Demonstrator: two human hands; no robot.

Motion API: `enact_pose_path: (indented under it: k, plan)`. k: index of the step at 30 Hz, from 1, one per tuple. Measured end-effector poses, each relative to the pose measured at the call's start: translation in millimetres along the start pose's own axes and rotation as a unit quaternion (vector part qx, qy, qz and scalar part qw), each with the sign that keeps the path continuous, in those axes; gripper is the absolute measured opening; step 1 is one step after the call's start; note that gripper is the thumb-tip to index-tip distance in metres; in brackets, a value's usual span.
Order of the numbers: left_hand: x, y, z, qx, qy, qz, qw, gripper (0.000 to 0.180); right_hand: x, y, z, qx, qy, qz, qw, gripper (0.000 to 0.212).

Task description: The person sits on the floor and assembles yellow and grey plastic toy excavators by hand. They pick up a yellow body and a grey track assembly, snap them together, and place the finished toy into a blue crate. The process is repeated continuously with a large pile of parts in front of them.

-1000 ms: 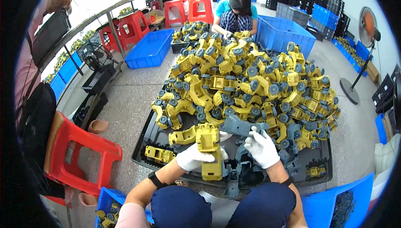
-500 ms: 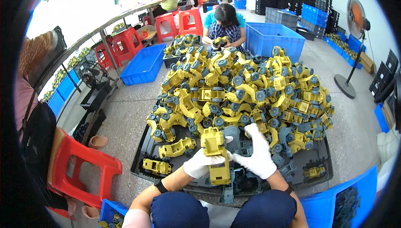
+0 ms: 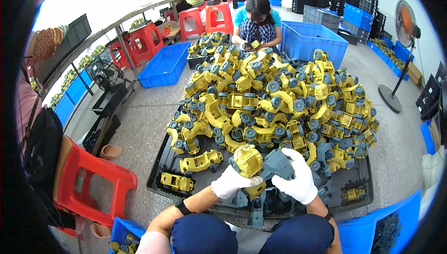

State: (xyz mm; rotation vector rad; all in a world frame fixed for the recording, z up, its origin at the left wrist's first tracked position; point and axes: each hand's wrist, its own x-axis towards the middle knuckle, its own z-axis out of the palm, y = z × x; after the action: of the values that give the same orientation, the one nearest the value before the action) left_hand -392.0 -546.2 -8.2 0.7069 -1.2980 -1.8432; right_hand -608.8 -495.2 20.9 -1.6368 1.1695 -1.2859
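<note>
Over the near edge of a black tray point(image 3: 160, 170), my white-gloved left hand point(image 3: 229, 183) is closed around a yellow toy truck body point(image 3: 247, 160). My right hand point(image 3: 299, 179), gloved too, grips a dark grey ridged plastic piece point(image 3: 278, 163) between thumb and fingers. The grey piece is close beside the truck's right side; whether they touch I cannot tell. A large heap of yellow toy trucks point(image 3: 242, 100) with grey wheels fills the tray beyond my hands. Loose grey parts point(image 3: 256, 214) lie below them, partly hidden.
A co-worker point(image 3: 257, 19) sits beyond the heap, handling a small yellow piece. Blue bins point(image 3: 312, 44) stand behind and at lower right. Red stools point(image 3: 95, 179), a blue tray point(image 3: 164, 65) and a small fan point(image 3: 106, 75) are on the left; a standing fan point(image 3: 404, 26) is on the right.
My right hand, open before, has closed on the grey piece and lifted it beside the truck. My left hand has tilted the truck. The whole view has shifted slightly.
</note>
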Motion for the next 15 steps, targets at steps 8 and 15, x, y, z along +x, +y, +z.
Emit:
enact_pose_path:
  k: [8, 15]
  plan:
    - [22, -40, -21, 0.278, 0.051, 0.157, 0.946, 0.086, -9, -5, -3, -0.029, -0.03, -0.038, 0.998, 0.069]
    - [16, -28, -1, 0.2, 0.067, 0.13, 0.969, 0.085, -10, -8, 1, -0.048, -0.034, -0.003, 0.998, 0.068]
